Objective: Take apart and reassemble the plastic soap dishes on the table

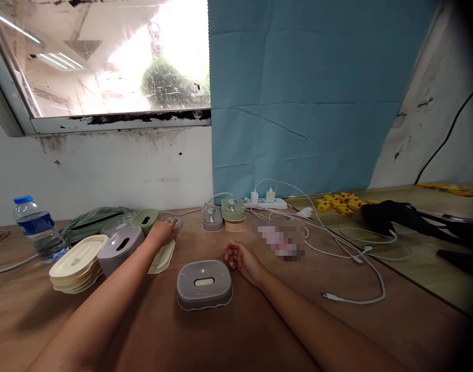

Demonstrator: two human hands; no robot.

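A grey-mauve oval box (197,297), with a slot and a pale oval piece in its top, stands in front of me. Beside its right edge rests my right hand (242,262), fingers loosely curled and nothing in them. My left hand (165,231) reaches out past a green box cover (146,221), its fingers bent down at a small clear item (177,224) that I cannot make out. Under that wrist lies a cream lid-like plate (161,260). A taller grey-mauve cover (120,249) with an open slot stands left of my forearm.
Several cream plates (79,258) are stacked at left, near a water bottle (38,227) and a green bag (92,223). At the back stand small grey (212,218) and green (233,209) boxes, beside a power strip (265,203). White cables (352,301) sprawl at right.
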